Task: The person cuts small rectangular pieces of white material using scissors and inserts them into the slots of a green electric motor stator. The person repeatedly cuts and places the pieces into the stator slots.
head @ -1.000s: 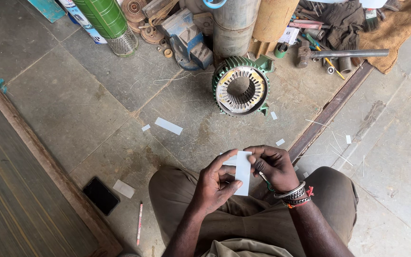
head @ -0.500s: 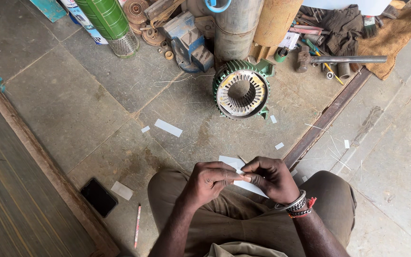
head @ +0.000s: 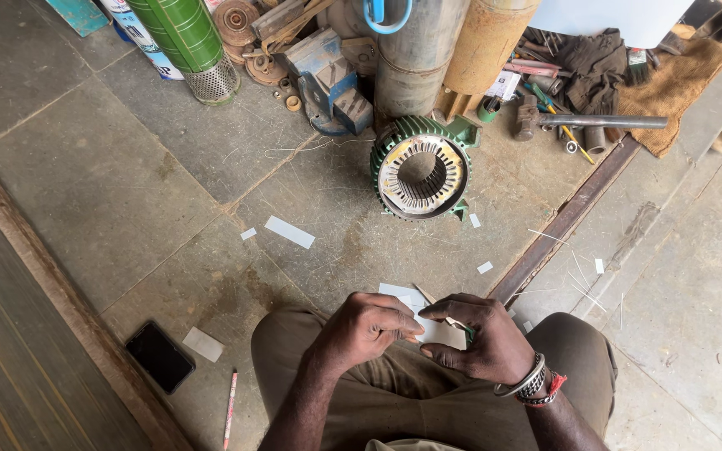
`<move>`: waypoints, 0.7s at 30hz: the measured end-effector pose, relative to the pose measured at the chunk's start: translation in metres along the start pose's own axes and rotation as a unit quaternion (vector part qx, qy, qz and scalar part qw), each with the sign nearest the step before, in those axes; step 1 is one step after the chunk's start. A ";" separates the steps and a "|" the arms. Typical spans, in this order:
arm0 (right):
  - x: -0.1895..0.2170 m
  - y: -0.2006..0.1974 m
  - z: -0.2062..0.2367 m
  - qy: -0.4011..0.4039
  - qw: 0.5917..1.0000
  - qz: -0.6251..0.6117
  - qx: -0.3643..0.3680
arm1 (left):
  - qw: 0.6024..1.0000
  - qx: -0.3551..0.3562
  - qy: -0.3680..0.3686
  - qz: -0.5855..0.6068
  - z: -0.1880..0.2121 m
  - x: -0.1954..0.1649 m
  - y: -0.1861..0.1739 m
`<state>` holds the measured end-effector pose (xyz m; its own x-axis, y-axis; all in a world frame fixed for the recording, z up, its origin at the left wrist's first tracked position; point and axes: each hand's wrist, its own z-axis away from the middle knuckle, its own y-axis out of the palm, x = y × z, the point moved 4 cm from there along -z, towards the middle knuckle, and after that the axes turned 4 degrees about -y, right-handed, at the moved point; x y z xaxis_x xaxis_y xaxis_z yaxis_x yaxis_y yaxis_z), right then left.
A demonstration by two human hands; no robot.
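Hands at work over a workshop floor: my left hand [head: 367, 331] and my right hand [head: 478, 338] meet above my knees, both pinching one white paper strip [head: 428, 321] between fingertips and thumbs. Fingers of the left are curled down onto the strip's near edge; the right hand grips its far side, and a thin stick-like tool [head: 428, 297] pokes out past my right fingers, though I cannot tell exactly how it is held. Metal and red bangles [head: 536, 382] circle my right wrist.

Straight ahead on the concrete floor [head: 127, 184] lies a green motor stator [head: 422, 174], open bore up, well apart from my hands. A longer white strip [head: 289, 232] lies to its left, with small white offcuts [head: 484, 267] scattered near a rusty steel rail [head: 561, 225] set in the floor. By my left knee lie a black phone [head: 159, 357], a white paper piece [head: 203, 343] just beside it, and a pencil [head: 230, 409]. Green cylinder [head: 184, 38], pipes and loose tools crowd the far edge.
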<state>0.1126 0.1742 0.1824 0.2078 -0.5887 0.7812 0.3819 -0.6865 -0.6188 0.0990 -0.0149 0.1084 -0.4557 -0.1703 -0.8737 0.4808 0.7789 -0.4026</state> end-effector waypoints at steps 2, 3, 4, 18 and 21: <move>-0.005 0.001 0.000 0.016 1.000 0.006 -0.006 | 1.000 -0.005 -0.002 -0.002 0.000 0.002 0.000; -0.006 0.001 0.000 -0.006 1.000 0.003 -0.019 | 1.000 -0.007 -0.008 -0.003 0.000 0.004 0.000; -0.007 0.002 0.000 -0.027 0.999 0.001 -0.033 | 1.000 -0.009 -0.014 -0.004 0.000 0.006 0.000; -0.117 0.020 0.017 0.055 0.982 -0.088 -0.155 | 0.886 -0.274 -0.200 0.316 0.001 0.039 0.036; -0.184 0.034 0.017 0.182 0.971 0.141 -0.069 | 0.893 -0.288 -0.134 0.318 -0.003 0.039 0.024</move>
<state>0.1025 0.2667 0.0190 -0.0548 -0.8560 0.5140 0.2261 -0.5120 -0.8287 0.0910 -0.0011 0.0658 0.0058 0.3394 -0.9406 0.0791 0.9375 0.3388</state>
